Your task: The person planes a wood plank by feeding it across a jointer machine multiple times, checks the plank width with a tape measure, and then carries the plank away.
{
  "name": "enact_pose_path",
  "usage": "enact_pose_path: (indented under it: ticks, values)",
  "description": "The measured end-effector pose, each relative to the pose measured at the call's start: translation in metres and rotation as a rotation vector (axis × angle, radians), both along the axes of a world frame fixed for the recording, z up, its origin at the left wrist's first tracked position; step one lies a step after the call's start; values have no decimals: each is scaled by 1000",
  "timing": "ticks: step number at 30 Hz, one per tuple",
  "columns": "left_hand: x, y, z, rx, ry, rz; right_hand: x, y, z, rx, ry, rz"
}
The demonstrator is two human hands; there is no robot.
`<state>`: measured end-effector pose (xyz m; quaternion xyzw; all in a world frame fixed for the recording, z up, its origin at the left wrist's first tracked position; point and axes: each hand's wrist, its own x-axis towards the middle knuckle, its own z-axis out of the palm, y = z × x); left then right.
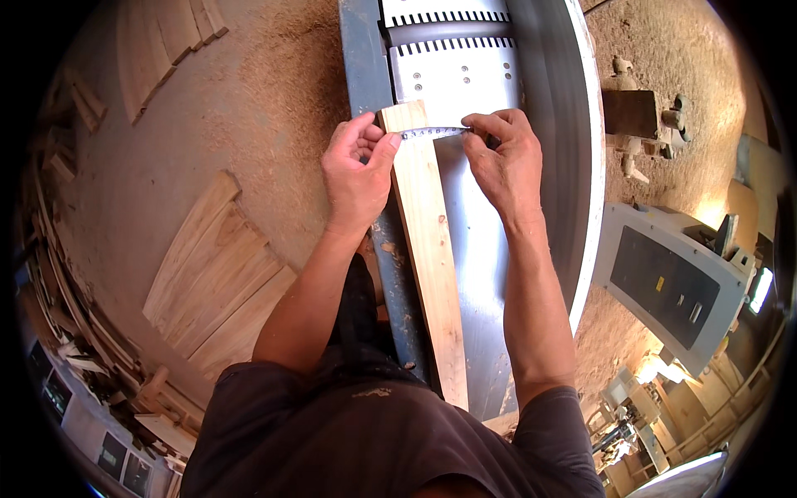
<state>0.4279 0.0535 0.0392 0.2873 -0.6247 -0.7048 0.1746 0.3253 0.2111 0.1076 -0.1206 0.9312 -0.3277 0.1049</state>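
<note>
A narrow light-wood board [438, 257] lies lengthwise on the shiny metal bed [481, 249] of a planing machine, along its left edge. Across the board's far end runs a short white measuring tape strip [435, 133] with dark markings. My left hand [359, 174] pinches the strip's left end between thumb and forefinger, close against the board's left side. On the other side, over the bare bed, my right hand [506, 162] grips the strip's right end between thumb and fingers. Beyond the board, toothed metal plates [452, 70] flank the cutter slot [448, 33].
A tall curved-looking metal fence [573, 166] borders the bed on the right. Wood panels [228, 282] and more planks [166, 41] lie on the floor at left, near scattered sawdust [286, 83]. A grey cabinet [664, 278] stands at right, below a dark block-shaped fixture [631, 114].
</note>
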Motion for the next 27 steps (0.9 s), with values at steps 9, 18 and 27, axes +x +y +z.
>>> enact_pose_path:
  ticks: [9,18,27]
  values:
    - [1,3,2,28,18,13,2,-6,2,-124,-102,-79]
    - [88,71,21,-12,-113,-231,117,126,114,-621,384,-411]
    - [109,124,8,-263,-154,-256,225,356,-25,-432,-51,-1040]
